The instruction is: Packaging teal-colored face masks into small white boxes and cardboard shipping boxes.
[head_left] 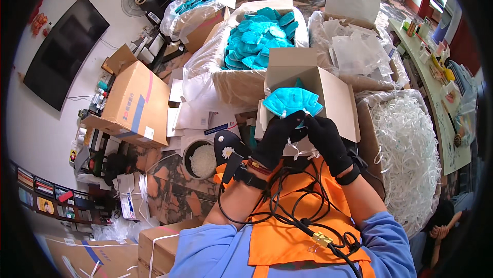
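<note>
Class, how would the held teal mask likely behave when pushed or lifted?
The mask is probably light, looking thin. It seems fairly stiff: gripped near its lower edge, it spreads without visible sagging. Its flattish shape suggests sliding, not rolling.

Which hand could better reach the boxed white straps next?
Probably the right hand: the white straps lie on its side, nearer than to the left hand; both are at the blue mask.

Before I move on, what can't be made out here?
In the head view:
How the left hand and right hand grip the turquoise mask: hidden by the hands' own backs.
Contents of the small open box: mostly hidden by mask and hands.
Brown carton, lower left corner: cut off by the bottom edge.
Another person, lower right: cut off by the dark rim.
</note>
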A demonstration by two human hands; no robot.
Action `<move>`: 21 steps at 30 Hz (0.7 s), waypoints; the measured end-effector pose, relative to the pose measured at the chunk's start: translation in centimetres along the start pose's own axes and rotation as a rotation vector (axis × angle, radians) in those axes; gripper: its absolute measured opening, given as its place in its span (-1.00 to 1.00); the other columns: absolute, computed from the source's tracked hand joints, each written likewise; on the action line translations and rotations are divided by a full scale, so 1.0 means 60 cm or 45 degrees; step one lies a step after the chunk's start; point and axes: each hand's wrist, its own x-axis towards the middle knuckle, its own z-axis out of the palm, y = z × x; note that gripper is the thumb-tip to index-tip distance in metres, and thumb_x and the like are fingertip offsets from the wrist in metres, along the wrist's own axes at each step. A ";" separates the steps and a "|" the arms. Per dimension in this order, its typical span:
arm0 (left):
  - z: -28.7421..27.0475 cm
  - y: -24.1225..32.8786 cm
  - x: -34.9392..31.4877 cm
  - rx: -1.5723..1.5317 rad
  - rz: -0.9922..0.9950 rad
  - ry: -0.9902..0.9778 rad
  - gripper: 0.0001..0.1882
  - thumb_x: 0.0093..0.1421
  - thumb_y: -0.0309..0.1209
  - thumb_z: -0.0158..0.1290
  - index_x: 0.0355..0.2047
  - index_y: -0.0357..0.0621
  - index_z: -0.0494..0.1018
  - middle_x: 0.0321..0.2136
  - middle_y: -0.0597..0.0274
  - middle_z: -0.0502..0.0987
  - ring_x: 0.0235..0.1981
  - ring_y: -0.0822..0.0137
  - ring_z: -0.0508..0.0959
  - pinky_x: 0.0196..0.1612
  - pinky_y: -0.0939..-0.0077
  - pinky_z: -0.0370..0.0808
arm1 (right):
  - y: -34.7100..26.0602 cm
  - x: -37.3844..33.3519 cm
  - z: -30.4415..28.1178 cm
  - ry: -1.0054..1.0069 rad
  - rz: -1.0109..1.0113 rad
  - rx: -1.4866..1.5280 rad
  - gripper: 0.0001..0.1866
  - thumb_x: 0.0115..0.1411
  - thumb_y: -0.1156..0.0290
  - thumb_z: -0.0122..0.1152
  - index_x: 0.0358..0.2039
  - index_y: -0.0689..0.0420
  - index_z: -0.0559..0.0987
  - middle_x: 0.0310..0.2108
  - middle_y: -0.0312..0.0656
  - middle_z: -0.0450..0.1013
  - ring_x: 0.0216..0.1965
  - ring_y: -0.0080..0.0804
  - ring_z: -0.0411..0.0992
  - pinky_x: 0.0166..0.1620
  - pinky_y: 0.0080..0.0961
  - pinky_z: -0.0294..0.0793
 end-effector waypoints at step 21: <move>0.023 -0.065 -0.012 1.600 1.105 0.109 -0.58 0.05 -0.55 0.05 -0.03 -0.30 0.34 -0.38 -0.07 0.50 -0.40 -0.06 0.54 -0.43 0.27 0.47 | 0.027 0.005 -0.063 -0.254 0.228 1.136 -0.78 0.34 0.27 -0.06 -0.17 0.10 0.49 -0.52 -0.46 0.36 -0.55 -0.76 0.31 -0.50 -0.79 0.31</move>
